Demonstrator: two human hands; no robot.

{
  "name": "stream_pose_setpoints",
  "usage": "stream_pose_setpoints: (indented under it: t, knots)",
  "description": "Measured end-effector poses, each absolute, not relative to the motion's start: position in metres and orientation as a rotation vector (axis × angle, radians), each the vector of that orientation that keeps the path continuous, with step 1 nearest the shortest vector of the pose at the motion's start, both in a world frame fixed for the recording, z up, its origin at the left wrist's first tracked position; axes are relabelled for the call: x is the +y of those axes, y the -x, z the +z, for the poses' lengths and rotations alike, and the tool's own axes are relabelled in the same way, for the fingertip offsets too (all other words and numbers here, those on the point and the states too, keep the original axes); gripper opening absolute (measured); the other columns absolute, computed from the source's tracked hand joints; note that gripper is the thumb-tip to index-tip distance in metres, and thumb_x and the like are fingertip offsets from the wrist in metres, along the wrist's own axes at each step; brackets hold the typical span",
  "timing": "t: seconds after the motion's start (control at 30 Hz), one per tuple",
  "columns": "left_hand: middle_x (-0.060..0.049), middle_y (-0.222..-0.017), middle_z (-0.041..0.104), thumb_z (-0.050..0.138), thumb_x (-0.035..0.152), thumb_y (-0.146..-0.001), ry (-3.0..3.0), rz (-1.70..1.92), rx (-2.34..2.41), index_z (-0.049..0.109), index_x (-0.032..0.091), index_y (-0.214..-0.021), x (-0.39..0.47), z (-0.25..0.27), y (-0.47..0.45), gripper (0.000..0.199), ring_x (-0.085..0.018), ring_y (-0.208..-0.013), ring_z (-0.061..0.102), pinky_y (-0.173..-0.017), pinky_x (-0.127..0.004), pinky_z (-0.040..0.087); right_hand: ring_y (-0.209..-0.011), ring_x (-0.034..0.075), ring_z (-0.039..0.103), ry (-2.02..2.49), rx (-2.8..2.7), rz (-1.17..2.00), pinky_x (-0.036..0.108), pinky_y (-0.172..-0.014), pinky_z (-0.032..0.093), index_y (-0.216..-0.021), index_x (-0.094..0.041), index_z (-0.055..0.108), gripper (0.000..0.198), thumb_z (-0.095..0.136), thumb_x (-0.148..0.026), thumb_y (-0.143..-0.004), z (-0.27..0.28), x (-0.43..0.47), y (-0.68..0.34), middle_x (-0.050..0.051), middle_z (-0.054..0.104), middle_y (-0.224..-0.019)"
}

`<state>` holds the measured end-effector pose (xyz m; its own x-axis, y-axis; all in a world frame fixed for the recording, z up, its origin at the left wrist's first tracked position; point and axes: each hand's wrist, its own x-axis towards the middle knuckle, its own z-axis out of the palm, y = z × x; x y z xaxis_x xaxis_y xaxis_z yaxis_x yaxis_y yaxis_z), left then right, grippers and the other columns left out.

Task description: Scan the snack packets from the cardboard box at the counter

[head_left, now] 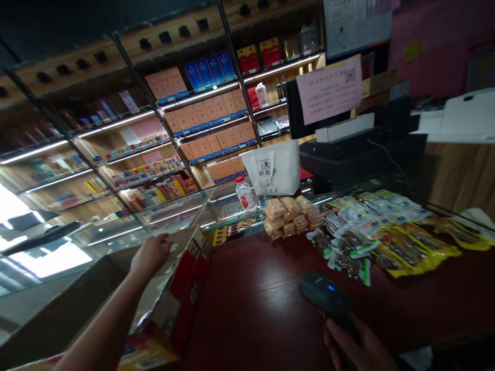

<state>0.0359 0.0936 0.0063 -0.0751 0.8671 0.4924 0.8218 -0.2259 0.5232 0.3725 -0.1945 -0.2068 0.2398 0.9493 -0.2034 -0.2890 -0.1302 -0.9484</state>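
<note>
A dark handheld barcode scanner [323, 293] with a small blue light is in my right hand [358, 337], low over the dark red counter. The fingers wrap its handle and its head points away to the upper left. My left hand [151, 253] is over the open cardboard box [88, 286] on the left, near its far inner side. Its fingers are curled in, and whatever they may hold is hidden. Red packages [193, 270] stand along the box's right side. Across the counter lie clear packs of brown snacks [288, 214] and small dark snack packets [348, 250].
Yellow-edged packets [413, 247] and silvery packets [371, 206] lie in rows on the right. A white bag [273, 167] and a red-capped bottle [245, 195] stand at the back on glass. A monitor with a pink notice [330, 90] stands behind; stocked shelves [209, 141] line the wall.
</note>
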Motion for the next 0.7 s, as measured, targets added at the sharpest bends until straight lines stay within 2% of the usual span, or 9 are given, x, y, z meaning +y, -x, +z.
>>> stream_pose_setpoints:
  t: [0.1, 0.17, 0.27, 0.33, 0.4, 0.53, 0.6, 0.7]
  knots:
    - [-0.010, -0.099, 0.071, 0.061, 0.039, -0.076, -2.438, 1.151, 1.724, 0.072, 0.021, -0.097, 0.073, 0.010, -0.088, 0.030, -0.026, -0.076, 0.066, -0.078, -0.036, 0.051, -0.044, 0.011, 0.050, 1.143, -0.728, 1.203, 0.023, -0.046, 0.040, -0.078, -0.019, 0.063, 0.056, 0.062, -0.075, -0.077, -0.205, -0.194, -0.374, -0.003, 0.059, -0.053]
    - [-0.010, -0.105, 0.072, 0.056, 0.041, -0.081, -2.608, 1.092, 1.431, 0.072, 0.022, -0.105, 0.054, -0.003, -0.132, 0.034, -0.025, -0.080, 0.067, -0.076, -0.034, 0.052, -0.044, 0.010, 0.050, 1.080, -0.684, 1.182, 0.022, -0.046, 0.039, -0.080, -0.019, 0.063, 0.052, 0.063, -0.071, -0.080, -0.205, -0.194, -0.373, -0.004, 0.059, -0.054]
    - [-0.009, -0.099, 0.075, 0.057, 0.034, -0.085, -2.668, 0.820, 0.946, 0.076, 0.024, -0.095, 0.024, -0.045, -0.203, 0.024, -0.026, -0.091, 0.069, -0.083, -0.034, 0.051, -0.044, 0.010, 0.049, 1.012, -0.583, 1.142, 0.021, -0.046, 0.039, -0.076, -0.019, 0.062, 0.050, 0.065, -0.069, -0.079, -0.207, -0.196, -0.374, -0.003, 0.058, -0.052]
    - [-0.010, -0.095, 0.076, 0.059, 0.027, -0.084, -2.593, 0.696, 0.744, 0.078, 0.024, -0.089, 0.010, -0.080, -0.247, 0.020, -0.025, -0.090, 0.069, -0.084, -0.033, 0.051, -0.043, 0.010, 0.050, 1.004, -0.519, 1.093, 0.021, -0.046, 0.040, -0.077, -0.018, 0.063, 0.050, 0.068, -0.068, -0.077, -0.210, -0.199, -0.377, -0.003, 0.059, -0.050]
    - [-0.010, -0.094, 0.076, 0.063, 0.022, -0.081, -2.453, 0.655, 0.722, 0.078, 0.023, -0.087, 0.005, -0.114, -0.285, 0.016, -0.025, -0.092, 0.069, -0.088, -0.033, 0.050, -0.042, 0.010, 0.051, 1.010, -0.443, 1.035, 0.020, -0.044, 0.041, -0.082, -0.018, 0.065, 0.049, 0.071, -0.067, -0.076, -0.210, -0.200, -0.382, -0.004, 0.060, -0.051]
    - [-0.014, -0.110, 0.072, 0.066, 0.015, -0.077, -2.229, 0.700, 0.951, 0.073, 0.017, -0.098, 0.020, -0.157, -0.346, 0.022, -0.028, -0.110, 0.063, -0.102, -0.039, 0.042, -0.035, 0.009, 0.051, 0.976, -0.261, 0.880, 0.019, -0.035, 0.040, -0.093, -0.017, 0.066, 0.056, 0.078, -0.066, -0.068, -0.201, -0.203, -0.394, -0.004, 0.064, -0.055]
    - [-0.015, -0.104, 0.072, 0.067, 0.017, -0.078, -2.139, 0.723, 1.047, 0.069, 0.014, -0.095, 0.033, -0.167, -0.369, 0.018, -0.030, -0.108, 0.063, -0.098, -0.041, 0.044, -0.035, 0.008, 0.052, 0.967, -0.199, 0.819, 0.018, -0.034, 0.040, -0.097, -0.016, 0.066, 0.060, 0.080, -0.065, -0.065, -0.195, -0.205, -0.400, -0.004, 0.065, -0.057]
    - [-0.008, -0.073, 0.069, 0.073, 0.021, -0.075, -1.954, 0.716, 1.146, 0.064, 0.015, -0.080, 0.049, -0.178, -0.390, 0.012, -0.027, -0.085, 0.069, -0.079, -0.036, 0.052, -0.034, 0.008, 0.052, 0.974, -0.156, 0.796, 0.018, -0.034, 0.040, -0.098, -0.016, 0.066, 0.061, 0.081, -0.065, -0.064, -0.191, -0.207, -0.405, -0.005, 0.065, -0.057]
